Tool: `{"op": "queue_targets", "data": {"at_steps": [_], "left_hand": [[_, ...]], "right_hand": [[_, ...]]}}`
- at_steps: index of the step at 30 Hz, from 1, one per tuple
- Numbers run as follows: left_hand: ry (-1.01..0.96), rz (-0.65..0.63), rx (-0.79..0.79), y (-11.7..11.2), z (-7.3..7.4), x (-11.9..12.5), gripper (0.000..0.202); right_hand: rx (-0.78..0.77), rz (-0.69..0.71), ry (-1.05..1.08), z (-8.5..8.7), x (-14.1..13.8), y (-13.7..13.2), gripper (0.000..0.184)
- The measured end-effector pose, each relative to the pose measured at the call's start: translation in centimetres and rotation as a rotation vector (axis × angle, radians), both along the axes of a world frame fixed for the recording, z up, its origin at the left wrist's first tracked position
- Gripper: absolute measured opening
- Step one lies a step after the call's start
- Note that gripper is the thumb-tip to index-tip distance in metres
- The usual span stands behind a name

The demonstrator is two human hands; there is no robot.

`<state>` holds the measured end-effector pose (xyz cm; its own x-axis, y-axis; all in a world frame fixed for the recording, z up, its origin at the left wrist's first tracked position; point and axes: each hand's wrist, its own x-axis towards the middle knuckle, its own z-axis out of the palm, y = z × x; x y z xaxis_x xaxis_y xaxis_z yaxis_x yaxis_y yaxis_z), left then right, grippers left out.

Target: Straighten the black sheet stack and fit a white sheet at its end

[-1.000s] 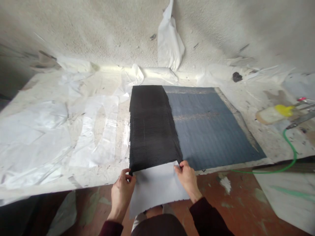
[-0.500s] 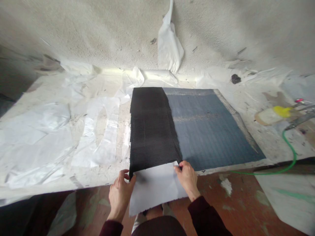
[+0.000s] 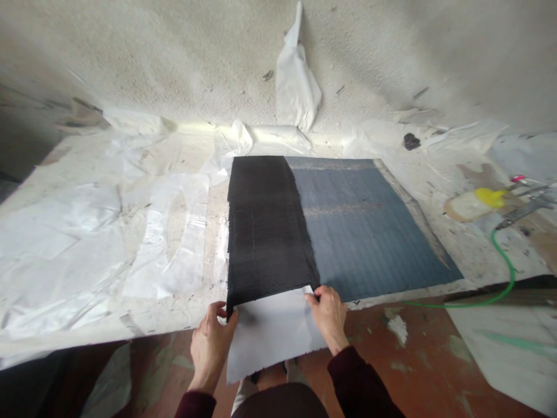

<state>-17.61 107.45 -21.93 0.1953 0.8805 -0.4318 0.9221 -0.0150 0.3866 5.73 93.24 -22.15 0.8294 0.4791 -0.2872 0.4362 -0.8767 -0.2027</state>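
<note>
A black woven fabric sheet (image 3: 265, 226) lies on the table, over the left part of a blue-grey panel (image 3: 369, 226). A white backing sheet (image 3: 272, 337) hangs from its near edge over the table's front. My left hand (image 3: 212, 342) pinches the near left corner where the black fabric meets the white sheet. At the near right corner, my right hand (image 3: 328, 313) pinches the same edge. Both hands are closed in a pinch on it.
The table (image 3: 87, 244) is covered in crumpled white plastic film. A white bag (image 3: 298, 93) hangs on the rough wall behind. At the right lie a yellow-capped bottle (image 3: 476, 203), a tool and a green hose (image 3: 507, 273). Red floor shows below.
Both hands keep their pinch on the near corners. The view has shifted slightly; the black sheet and white backing look almost unchanged.
</note>
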Motion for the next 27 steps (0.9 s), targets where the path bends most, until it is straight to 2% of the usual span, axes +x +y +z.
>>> {"op": "queue_targets", "data": {"at_steps": [5, 11, 16, 27], "left_hand": [[0.0, 0.025, -0.041, 0.1, -0.1, -0.1, 0.031], [-0.028, 0.018, 0.014, -0.1, -0.3, -0.3, 0.029], [-0.034, 0.028, 0.053, 0.0, 0.0, -0.3, 0.026], [-0.045, 0.018, 0.102, 0.0, -0.2, -0.5, 0.025]], "right_hand": [[-0.026, 0.024, -0.016, 0.2, 0.0, 0.2, 0.019], [-0.044, 0.102, -0.112, 0.4, -0.5, 0.2, 0.019], [-0.048, 0.062, -0.069, 0.0, -0.4, 0.4, 0.02], [-0.034, 0.11, 0.084, -1.5, 1.3, 0.2, 0.017]]}}
